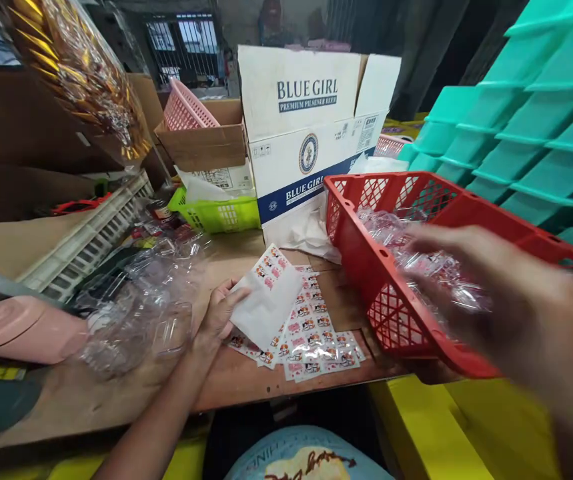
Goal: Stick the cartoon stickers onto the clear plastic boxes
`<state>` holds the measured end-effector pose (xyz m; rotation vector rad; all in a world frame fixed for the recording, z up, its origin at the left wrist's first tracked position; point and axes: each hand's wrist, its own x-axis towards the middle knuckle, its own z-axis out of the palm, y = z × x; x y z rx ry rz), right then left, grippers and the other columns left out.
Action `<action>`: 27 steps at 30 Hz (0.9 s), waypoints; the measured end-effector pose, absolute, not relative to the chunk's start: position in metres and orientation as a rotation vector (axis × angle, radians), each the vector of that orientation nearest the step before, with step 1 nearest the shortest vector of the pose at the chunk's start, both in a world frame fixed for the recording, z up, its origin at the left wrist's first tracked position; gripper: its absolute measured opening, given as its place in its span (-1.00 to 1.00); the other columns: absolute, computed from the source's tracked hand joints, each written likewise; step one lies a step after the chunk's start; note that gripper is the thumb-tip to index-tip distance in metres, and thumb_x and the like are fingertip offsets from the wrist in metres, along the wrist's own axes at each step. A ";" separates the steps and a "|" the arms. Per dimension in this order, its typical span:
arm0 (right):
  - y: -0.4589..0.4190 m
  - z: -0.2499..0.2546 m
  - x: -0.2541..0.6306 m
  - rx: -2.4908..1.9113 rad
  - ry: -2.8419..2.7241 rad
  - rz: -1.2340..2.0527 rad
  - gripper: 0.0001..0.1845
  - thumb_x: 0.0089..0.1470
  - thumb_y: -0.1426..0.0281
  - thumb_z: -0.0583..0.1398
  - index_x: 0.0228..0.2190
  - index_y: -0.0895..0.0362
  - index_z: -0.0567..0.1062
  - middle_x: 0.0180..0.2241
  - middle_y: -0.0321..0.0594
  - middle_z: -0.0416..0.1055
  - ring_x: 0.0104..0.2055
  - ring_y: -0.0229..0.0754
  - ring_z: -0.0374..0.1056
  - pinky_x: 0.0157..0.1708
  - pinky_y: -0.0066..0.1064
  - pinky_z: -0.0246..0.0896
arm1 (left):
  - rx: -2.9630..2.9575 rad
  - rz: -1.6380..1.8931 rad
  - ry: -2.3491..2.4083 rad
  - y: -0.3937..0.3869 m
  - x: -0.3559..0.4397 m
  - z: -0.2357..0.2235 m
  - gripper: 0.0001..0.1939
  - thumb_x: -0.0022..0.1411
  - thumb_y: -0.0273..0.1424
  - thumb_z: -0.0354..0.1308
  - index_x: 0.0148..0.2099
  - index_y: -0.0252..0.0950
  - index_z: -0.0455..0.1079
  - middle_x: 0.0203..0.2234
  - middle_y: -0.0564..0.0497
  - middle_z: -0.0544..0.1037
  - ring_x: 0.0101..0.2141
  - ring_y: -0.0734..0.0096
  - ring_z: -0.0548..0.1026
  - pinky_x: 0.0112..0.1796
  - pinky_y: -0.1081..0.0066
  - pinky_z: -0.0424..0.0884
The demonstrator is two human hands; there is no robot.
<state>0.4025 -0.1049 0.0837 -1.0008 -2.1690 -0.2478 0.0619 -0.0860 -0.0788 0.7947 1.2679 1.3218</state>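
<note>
My left hand [220, 313] pinches the edge of a white sticker sheet [269, 297], lifted and curled over a pile of printed sticker sheets [311, 333] on the wooden table [246, 383]. My right hand [511, 300] is blurred by motion and reaches into a red mesh basket [366, 267] that holds clear plastic pieces [396, 233]. Its fingers point left over the plastic; whether they grip anything is smeared.
A heap of clear plastic shells [141, 300] lies left of my left hand. A Blue Girl beer carton [306, 133], a green basket [216, 213], a pink basket [186, 110] in a brown box and a white crate [86, 233] stand behind. Teal bins [531, 120] are stacked at right.
</note>
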 end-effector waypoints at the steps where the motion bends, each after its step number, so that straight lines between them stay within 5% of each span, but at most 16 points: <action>1: -0.122 0.068 0.373 -0.832 -2.177 0.027 -0.65 0.24 0.45 0.15 0.06 0.11 0.41 -0.09 -0.06 0.47 -0.13 -0.17 0.42 -0.16 -0.34 0.31 | 0.713 1.352 1.170 -0.093 0.066 -0.075 -0.55 -0.15 -0.27 0.41 -0.25 -0.31 0.31 -0.45 0.02 0.59 -0.50 0.40 0.52 -0.38 0.40 0.46; 3: -0.138 0.029 0.318 -0.739 -2.215 0.311 -0.74 0.24 0.49 0.13 -0.04 0.14 0.46 -0.11 -0.06 0.46 -0.13 -0.17 0.39 -0.16 -0.35 0.36 | 0.607 1.382 1.056 -0.105 0.076 -0.069 -0.53 -0.14 -0.36 0.44 -0.19 -0.31 0.34 -0.41 0.02 0.62 -0.47 0.40 0.54 -0.36 0.41 0.47; 9: -0.090 -0.068 0.256 -0.786 -2.041 0.299 -0.82 0.22 0.39 0.20 -0.15 0.13 0.54 -0.27 -0.09 0.44 -0.22 -0.12 0.34 -0.23 -0.26 0.34 | 0.563 1.274 0.943 -0.128 0.095 -0.064 -0.56 -0.04 -0.39 0.43 -0.07 -0.32 0.47 -0.36 -0.02 0.64 -0.45 0.41 0.57 -0.36 0.44 0.48; 15: -0.081 -0.083 0.258 -0.820 -1.934 0.474 -0.86 0.18 0.36 0.25 -0.21 0.10 0.58 -0.34 -0.16 0.48 -0.30 -0.18 0.39 -0.28 -0.33 0.32 | 0.636 1.329 0.956 -0.128 0.092 -0.083 -0.77 0.02 -0.38 0.41 -0.22 -0.31 0.56 -0.37 0.02 0.64 -0.44 0.50 0.54 -0.33 0.51 0.44; 27: -0.063 -0.090 0.254 -0.945 -1.616 0.847 -0.74 0.13 0.40 0.22 -0.57 0.17 0.50 -0.56 -0.27 0.39 -0.51 -0.28 0.28 -0.45 -0.44 0.16 | 0.789 1.280 1.124 -0.123 0.094 -0.098 -0.66 0.12 -0.30 0.31 -0.06 -0.33 0.53 -0.24 -0.10 0.63 -0.30 0.30 0.56 -0.23 0.35 0.47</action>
